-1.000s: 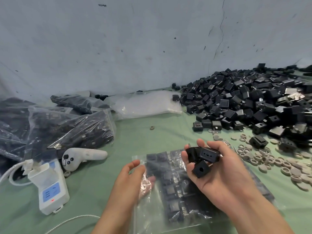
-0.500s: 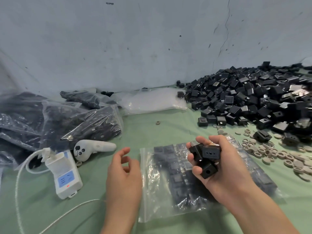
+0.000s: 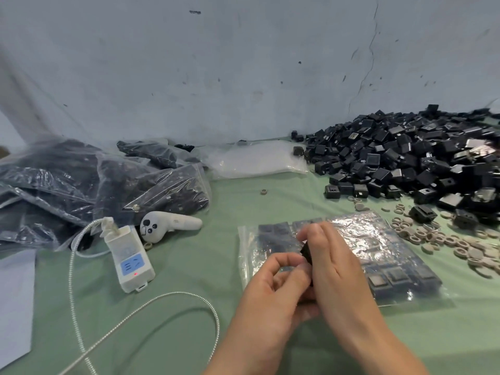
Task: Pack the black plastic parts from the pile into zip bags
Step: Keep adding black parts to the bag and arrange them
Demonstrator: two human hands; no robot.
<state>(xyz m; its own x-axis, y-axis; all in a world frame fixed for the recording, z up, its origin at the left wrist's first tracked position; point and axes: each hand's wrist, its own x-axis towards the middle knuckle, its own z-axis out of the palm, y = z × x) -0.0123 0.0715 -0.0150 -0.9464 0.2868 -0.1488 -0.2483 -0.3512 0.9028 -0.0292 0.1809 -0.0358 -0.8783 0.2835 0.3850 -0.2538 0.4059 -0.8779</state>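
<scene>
Hovering over the bag [image 3: 378, 253], a part [image 3: 307, 251] is gripped in the curled right hand [image 3: 335, 269]; it is pinched by the left hand [image 3: 273, 285].

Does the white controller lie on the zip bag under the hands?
No, the white controller lies on the green cloth, well left of the zip bag.

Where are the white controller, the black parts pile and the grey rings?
white controller [image 3: 182, 222]: head view, its handle.
black parts pile [image 3: 405, 163]: head view, heap's middle.
grey rings [image 3: 435, 237]: head view, scatter's middle.
</scene>
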